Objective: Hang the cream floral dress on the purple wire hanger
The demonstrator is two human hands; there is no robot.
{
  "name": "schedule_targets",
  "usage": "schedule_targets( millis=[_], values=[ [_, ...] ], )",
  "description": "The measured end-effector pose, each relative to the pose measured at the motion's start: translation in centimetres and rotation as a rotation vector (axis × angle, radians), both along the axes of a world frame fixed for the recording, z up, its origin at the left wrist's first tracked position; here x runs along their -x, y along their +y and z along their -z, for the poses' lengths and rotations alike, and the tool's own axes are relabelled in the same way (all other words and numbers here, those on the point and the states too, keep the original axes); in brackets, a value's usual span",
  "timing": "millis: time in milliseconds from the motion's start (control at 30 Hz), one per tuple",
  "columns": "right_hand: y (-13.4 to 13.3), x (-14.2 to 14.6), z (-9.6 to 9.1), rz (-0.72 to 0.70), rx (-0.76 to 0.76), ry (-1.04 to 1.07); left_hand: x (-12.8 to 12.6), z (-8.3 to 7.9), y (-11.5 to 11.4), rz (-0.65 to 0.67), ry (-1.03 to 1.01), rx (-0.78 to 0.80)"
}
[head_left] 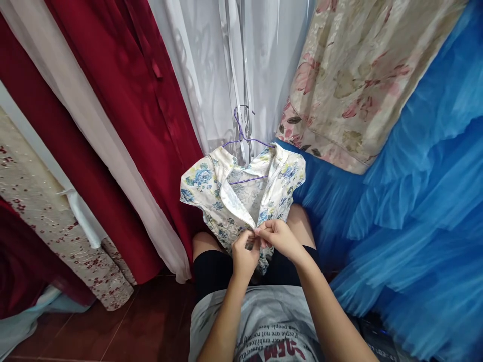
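A white dress with blue flowers (211, 213) lies across my lap, its collar turned away from me and its front split in a V. The purple wire hanger (241, 138) is inside its shoulders, with the hook pointing at the hanging clothes. At the bottom of the V, my left hand (246, 249) pinches one edge of the front opening. My right hand (277, 239) is closed on the other edge, fingertips meeting the left ones. Whatever small fastening lies between the fingers is hidden. Below my hands the cloth bunches between my thighs.
Long garments hang all round: dark red cloth (124, 100) at left, sheer white fabric (211, 65) ahead, a beige floral garment (350, 90) and blue ruffled tulle (415, 201) at right. Reddish floor tiles (139, 322) show at lower left.
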State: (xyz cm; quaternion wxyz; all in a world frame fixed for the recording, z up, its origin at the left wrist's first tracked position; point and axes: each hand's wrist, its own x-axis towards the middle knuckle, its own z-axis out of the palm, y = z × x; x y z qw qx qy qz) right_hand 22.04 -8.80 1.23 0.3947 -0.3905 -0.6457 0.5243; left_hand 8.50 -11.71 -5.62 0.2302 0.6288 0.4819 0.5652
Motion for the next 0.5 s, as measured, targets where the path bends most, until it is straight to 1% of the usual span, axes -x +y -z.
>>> schedule_targets(
  millis=[67, 100, 200, 267, 333, 400, 433, 500],
  values=[
    [1.2, -0.1, -1.5, 0.068, -0.053, 0.029, 1.0, 0.4, 0.1, -0.020, 0.052, 0.002],
    [2.1, 0.0, -2.6, 0.107, -0.087, 0.033, 1.4, 0.6, 0.1, -0.030, 0.070, 0.008],
    [5.3, 0.8, -7.5, 0.185, -0.186, 0.036, 2.4, 1.1, 0.5, -0.026, 0.103, 0.036],
    [7.4, 1.9, -10.9, 0.216, -0.232, 0.087, 2.8, 1.3, 0.9, -0.029, 0.128, 0.044],
    [8.8, 2.8, -13.5, 0.238, -0.261, 0.142, 3.1, 1.1, 1.1, -0.031, 0.186, 0.058],
    [9.5, 3.4, -14.7, 0.280, -0.313, 0.176, 3.5, 0.3, 1.2, 0.032, 0.332, 0.085],
    [9.6, 3.5, -14.9, 0.306, -0.346, 0.183, 3.7, -0.4, 1.3, 0.096, 0.444, 0.097],
    [9.4, 3.2, -14.8, 0.330, -0.406, 0.195, 4.4, -2.8, 1.7, 0.249, 0.692, 0.099]
  ],
)
